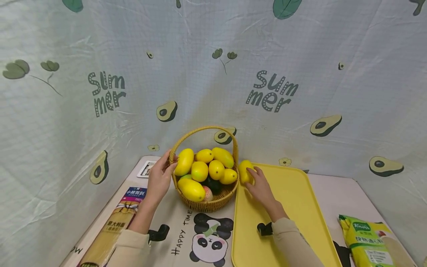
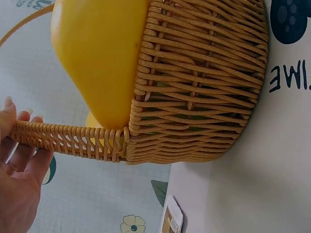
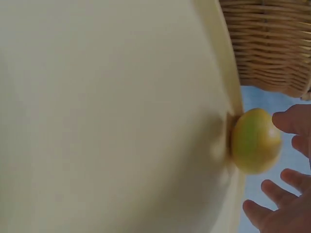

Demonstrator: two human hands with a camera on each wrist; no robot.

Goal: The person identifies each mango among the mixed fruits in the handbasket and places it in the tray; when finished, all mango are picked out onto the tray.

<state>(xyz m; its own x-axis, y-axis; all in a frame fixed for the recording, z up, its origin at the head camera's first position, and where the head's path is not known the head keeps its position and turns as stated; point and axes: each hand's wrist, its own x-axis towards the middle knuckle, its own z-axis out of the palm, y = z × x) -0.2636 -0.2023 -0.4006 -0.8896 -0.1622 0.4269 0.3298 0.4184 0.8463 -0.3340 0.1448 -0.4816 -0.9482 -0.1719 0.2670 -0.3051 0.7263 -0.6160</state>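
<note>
My left hand [image 1: 160, 181] holds the side of the arched handle [image 2: 73, 141] of a wicker basket [image 1: 208, 205], thumb on one side and fingers on the other. Yellow mangoes [image 1: 191, 190] and lemon-like fruit [image 1: 228, 176] fill the basket, with a dark green fruit [image 1: 215, 185] and a pinkish round one [image 1: 208, 194] lower down. To the right of the basket, one yellow mango [image 1: 246, 171] sits at the back left edge of a yellow tray [image 1: 280, 207]. My right hand [image 1: 260, 187] is at this mango, fingers spread apart and thumb tip right by its surface [image 3: 256, 141].
A pasta packet [image 1: 115, 226] lies along the left side, with a small white card [image 1: 145, 169] behind it. At the front right lies a green Knorr bag [image 1: 370, 237]. A printed curtain [image 1: 207, 85] hangs close behind the basket and tray.
</note>
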